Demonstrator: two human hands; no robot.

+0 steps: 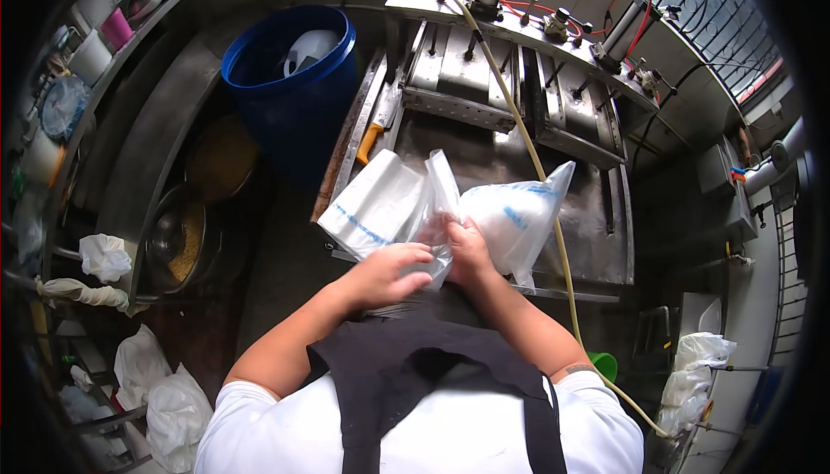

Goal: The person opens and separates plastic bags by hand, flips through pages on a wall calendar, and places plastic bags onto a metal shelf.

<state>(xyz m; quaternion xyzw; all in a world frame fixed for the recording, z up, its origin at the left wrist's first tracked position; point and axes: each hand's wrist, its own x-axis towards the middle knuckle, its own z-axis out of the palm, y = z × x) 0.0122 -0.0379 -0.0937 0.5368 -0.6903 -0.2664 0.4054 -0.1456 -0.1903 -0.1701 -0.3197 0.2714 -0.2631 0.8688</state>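
A translucent plastic bag (pixel 441 184) stands upright between my hands in the middle of the view. My right hand (pixel 468 249) is closed on its near edge. My left hand (pixel 391 273) lies just left of it, fingers apart, near the bag's lower part. To the left is a flat stack of white bags (pixel 376 197) with a blue printed line. A fuller white bag (pixel 514 215) with blue print lies right of my right hand, on the metal table (pixel 596 254).
Behind the table is a metal press (pixel 458 76) with cylinders. A yellow hose (pixel 510 102) crosses the table. An orange-handled knife (pixel 372 139) lies at its left edge. A blue barrel (pixel 290 120) and a metal bowl (pixel 207 245) stand further left.
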